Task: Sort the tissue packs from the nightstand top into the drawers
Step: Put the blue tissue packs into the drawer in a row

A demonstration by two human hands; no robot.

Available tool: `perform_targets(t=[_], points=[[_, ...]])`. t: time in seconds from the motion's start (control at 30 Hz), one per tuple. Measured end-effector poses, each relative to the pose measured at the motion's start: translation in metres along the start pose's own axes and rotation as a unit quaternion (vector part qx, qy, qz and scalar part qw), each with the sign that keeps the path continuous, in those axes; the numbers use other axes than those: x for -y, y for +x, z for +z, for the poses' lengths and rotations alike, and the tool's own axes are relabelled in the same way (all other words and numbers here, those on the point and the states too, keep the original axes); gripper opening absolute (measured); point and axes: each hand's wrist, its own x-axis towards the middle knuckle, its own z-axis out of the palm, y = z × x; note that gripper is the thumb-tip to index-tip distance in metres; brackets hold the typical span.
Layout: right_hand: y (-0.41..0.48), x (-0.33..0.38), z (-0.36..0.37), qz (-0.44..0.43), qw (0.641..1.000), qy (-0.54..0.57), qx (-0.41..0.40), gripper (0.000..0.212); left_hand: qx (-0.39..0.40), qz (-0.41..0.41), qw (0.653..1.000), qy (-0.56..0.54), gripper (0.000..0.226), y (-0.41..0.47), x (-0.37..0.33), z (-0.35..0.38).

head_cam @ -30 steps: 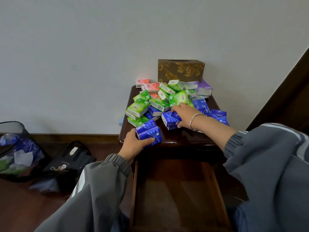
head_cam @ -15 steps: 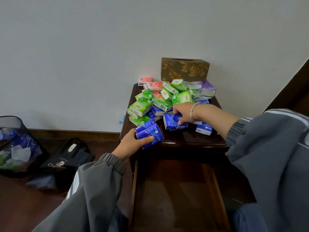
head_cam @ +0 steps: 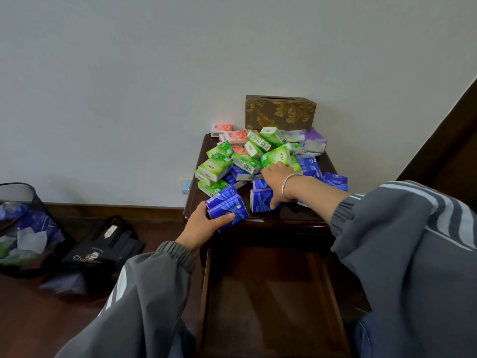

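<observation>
A heap of small tissue packs covers the dark wooden nightstand [head_cam: 296, 215]: green packs [head_cam: 215, 167], pink packs [head_cam: 236, 136], purple-white packs [head_cam: 313, 142] and blue packs [head_cam: 335, 180]. My left hand [head_cam: 201, 226] grips a stack of blue packs [head_cam: 227, 206] at the top's front left corner. My right hand [head_cam: 277, 180], with a silver bracelet on the wrist, reaches into the heap and its fingers close around a blue pack [head_cam: 260, 200]. Below the top, the drawer [head_cam: 206, 293] stands pulled out and shows a bare wooden bottom.
A gold-patterned tissue box [head_cam: 280, 112] stands against the wall behind the heap. On the floor to the left are a mesh waste bin [head_cam: 23, 228] full of wrappers and a black bag [head_cam: 100, 251]. A dark wooden panel [head_cam: 449, 140] rises at the right.
My right hand has shifted from the heap's middle toward the front and now clasps a blue pack. My left hand keeps its stack at the corner. The view has tilted slightly.
</observation>
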Motion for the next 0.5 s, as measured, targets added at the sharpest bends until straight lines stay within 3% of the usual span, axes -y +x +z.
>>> perform_targets(t=[0.17,0.27,0.33,0.4,0.47,0.5], points=[[-0.006,0.002,0.013,0.010,0.994,-0.021,-0.111,0.077,-0.026,0.004,0.999,-0.039,0.062,-0.009,0.004,0.006],[-0.018,0.003,0.023,0.004,0.989,0.032,-0.144,0.068,-0.032,0.002,0.993,-0.111,0.074,-0.024,0.006,0.005],[-0.034,0.004,0.027,0.015,0.978,0.107,-0.179,0.064,-0.039,0.018,0.989,-0.144,0.067,-0.038,0.008,0.001],[-0.058,0.009,0.035,0.047,0.937,0.249,-0.241,0.064,-0.055,0.027,0.983,-0.175,0.050,-0.052,0.018,-0.009],[-0.090,0.017,0.051,0.078,0.855,0.447,-0.250,0.063,-0.087,0.017,0.975,-0.204,0.039,-0.064,0.035,-0.020],[-0.106,0.023,0.063,0.086,0.809,0.541,-0.214,0.061,-0.106,0.006,0.970,-0.217,0.034,-0.068,0.046,-0.024]])
